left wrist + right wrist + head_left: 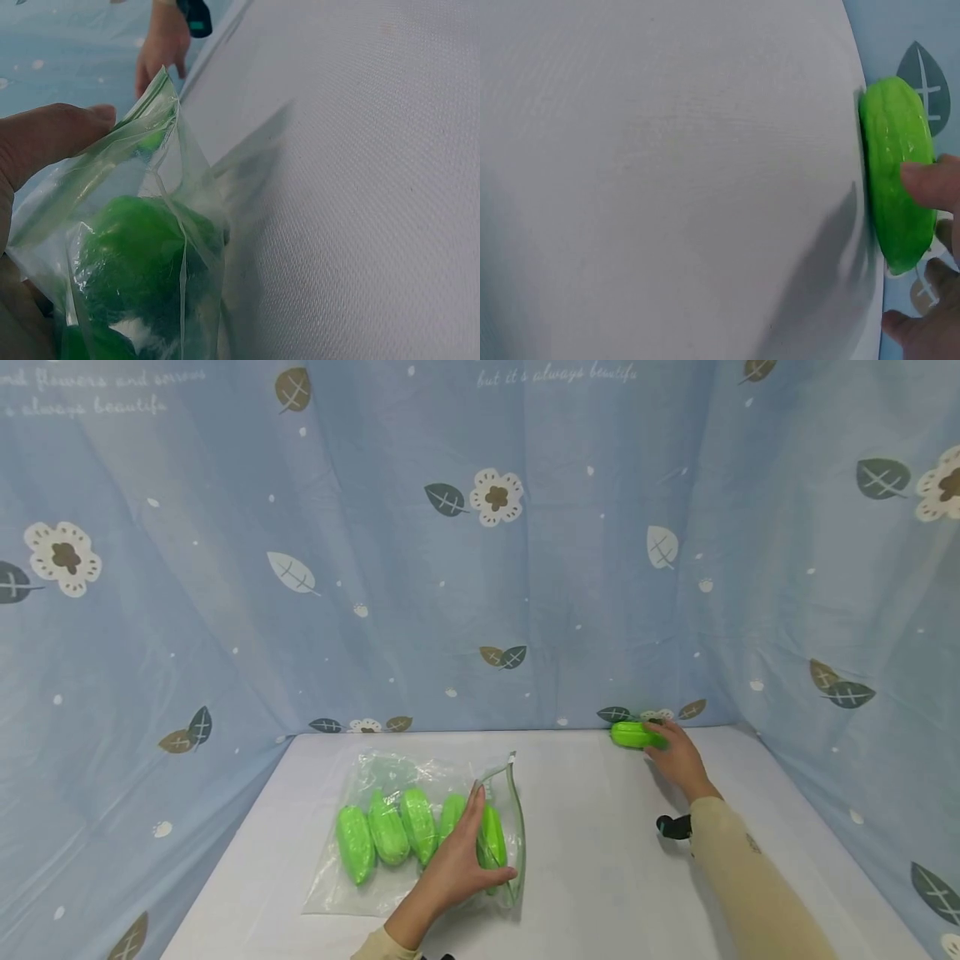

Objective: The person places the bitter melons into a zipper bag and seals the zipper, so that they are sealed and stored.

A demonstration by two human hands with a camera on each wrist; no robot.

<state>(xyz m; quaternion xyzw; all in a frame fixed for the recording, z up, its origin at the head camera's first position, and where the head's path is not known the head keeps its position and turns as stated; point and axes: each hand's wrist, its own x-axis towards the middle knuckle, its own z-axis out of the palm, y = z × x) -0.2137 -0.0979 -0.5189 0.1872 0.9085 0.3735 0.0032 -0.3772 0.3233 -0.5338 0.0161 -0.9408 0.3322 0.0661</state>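
My right hand is at the table's far right edge, gripping a bright green, ridged toy cucumber. In the right wrist view the thumb lies on the side of the toy cucumber, with the other fingers beyond it. On the left a clear zip bag lies flat with several green toy cucumbers inside, side by side. My left hand rests over the bag's right end, thumb and fingers spread at its parted mouth. The left wrist view shows the thumb along the zip edge; its other fingers are mostly hidden.
A white table carries everything. Blue curtain with leaves and flowers hangs around the back and sides, meeting the table's far edge just behind the right hand. A black wrist device sits on the right sleeve.
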